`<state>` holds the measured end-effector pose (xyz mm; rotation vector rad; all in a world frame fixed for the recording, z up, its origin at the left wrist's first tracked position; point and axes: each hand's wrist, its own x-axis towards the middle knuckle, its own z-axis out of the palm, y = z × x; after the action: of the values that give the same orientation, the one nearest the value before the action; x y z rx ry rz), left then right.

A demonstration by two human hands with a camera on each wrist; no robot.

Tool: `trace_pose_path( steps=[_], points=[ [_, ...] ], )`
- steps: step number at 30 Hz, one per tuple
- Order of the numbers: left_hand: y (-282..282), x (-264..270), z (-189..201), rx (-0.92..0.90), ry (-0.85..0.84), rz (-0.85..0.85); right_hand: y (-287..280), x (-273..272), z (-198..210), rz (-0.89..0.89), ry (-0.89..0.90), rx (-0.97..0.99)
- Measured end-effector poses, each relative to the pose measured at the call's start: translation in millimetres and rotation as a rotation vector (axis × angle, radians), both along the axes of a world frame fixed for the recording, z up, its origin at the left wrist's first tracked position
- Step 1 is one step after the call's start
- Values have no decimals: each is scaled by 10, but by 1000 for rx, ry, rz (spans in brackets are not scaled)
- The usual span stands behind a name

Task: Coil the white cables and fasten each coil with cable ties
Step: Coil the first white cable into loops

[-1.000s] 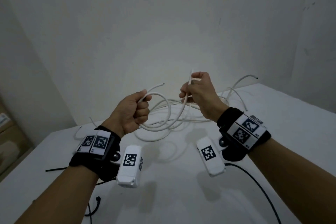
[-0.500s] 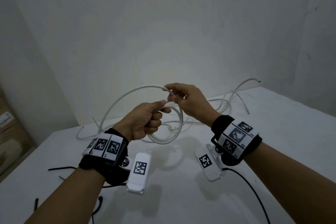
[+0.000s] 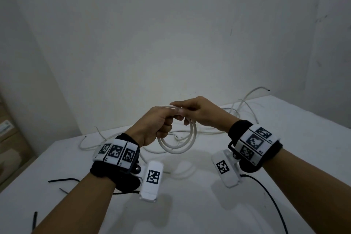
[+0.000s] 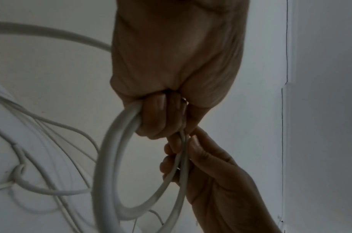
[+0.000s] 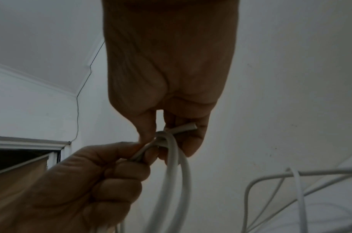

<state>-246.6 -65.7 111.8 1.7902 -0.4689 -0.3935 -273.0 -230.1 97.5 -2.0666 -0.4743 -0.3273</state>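
A white cable coil [image 3: 176, 144] of about two loops hangs in the air above the white table [image 3: 190, 205]. My left hand [image 3: 157, 125] grips the top of the coil [image 4: 111, 157] in a fist. My right hand [image 3: 191, 110] pinches the cable end [image 5: 183, 127] against the coil's top, its fingertips touching the left hand's. Black cable ties [image 3: 62, 179] lie on the table to the left of my left forearm, with another black cable tie [image 3: 34, 220] near the front edge.
Several loose white cables [image 3: 237, 112] lie tangled on the table behind the hands, one end curving up at the back right. A black wire [image 3: 269, 197] runs from my right wrist camera across the table. A cardboard box [image 3: 11, 138] stands on the left beside the table.
My right hand brought the cable end down from a raised loop to the left hand. The wide loop has closed into a small coil, and both hands now meet at its top.
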Motion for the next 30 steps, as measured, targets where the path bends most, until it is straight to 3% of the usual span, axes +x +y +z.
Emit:
trace_pose_path(
  steps=[3, 7, 11, 13, 15, 17, 18, 19, 22, 27, 30],
  points=[
    [-61, -7, -69, -72, 12, -11, -46, -9, -46, -47, -13, -44],
    [-114, -24, -115, -105, 35, -6, -60, -20, -146, -39, 31, 135],
    [-121, -79, -43, -5, -110, 123, -46, -3, -187, -118, -46, 247],
    [-70, -121, 9, 186, -336, 283, -78, -15, -154, -156, -88, 233],
    [-12, -161, 72, 375, -703, 500, -126, -37, -104, -168, -125, 208],
    [12, -193, 141, 369, -1009, 584, -151, -54, -59, -153, -172, 176],
    [4, -167, 170, 346, -1041, 526, -146, -56, -35, -149, -196, 154],
    [-15, -115, 194, 316, -972, 418, -137, -63, -12, -145, -220, 136],
    [-68, -47, 222, 187, -543, 136, -116, -40, 40, -173, -290, 125],
    [-78, -32, 155, -7, -283, 52, -97, 23, 14, -305, -371, 196],
    [-155, -29, 83, -368, 39, 48, -26, 34, 0, -349, -411, 230]
  ],
)
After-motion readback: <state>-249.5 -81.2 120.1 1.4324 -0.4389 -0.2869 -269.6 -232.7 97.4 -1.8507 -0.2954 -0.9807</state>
